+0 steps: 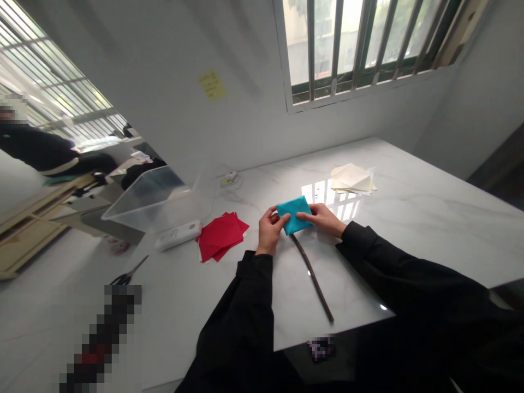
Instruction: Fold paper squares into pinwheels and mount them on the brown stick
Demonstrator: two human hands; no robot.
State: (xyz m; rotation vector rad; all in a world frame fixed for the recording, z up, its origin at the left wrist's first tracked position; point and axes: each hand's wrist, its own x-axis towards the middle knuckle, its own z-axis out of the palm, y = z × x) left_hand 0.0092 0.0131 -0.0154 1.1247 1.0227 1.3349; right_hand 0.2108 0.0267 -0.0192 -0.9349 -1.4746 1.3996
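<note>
Pinching a teal paper square (293,214) between both hands, I am recording its position above the table, close in front of me. My left hand (269,232) is closed on its left corner, and my right hand (323,219) is gripping its right side between thumb and fingers; neither hand is open. I cannot tell whether the square is folded. Its lower corner is sitting just above the upper end of a slender dark stick (311,278), which is lying on a white marble-veined table (429,218), its far end pointing toward me near the table's edge. A slack pinch could be dropping the paper onto the stick, and a careless sleeve could be sweeping the stick off that edge.

To my left, loose red paper squares (219,236) are lying beside a white power bank (178,235), and a stray elbow could be scattering them. Black-handled scissors (126,275) are lying nearer the table's left side, partly obscured, and are posing a snag risk. Farther off, a clear plastic bin (151,199) is standing tilted at the table's left, while a stack of cream paper (352,180) is resting toward the barred window (360,49).
</note>
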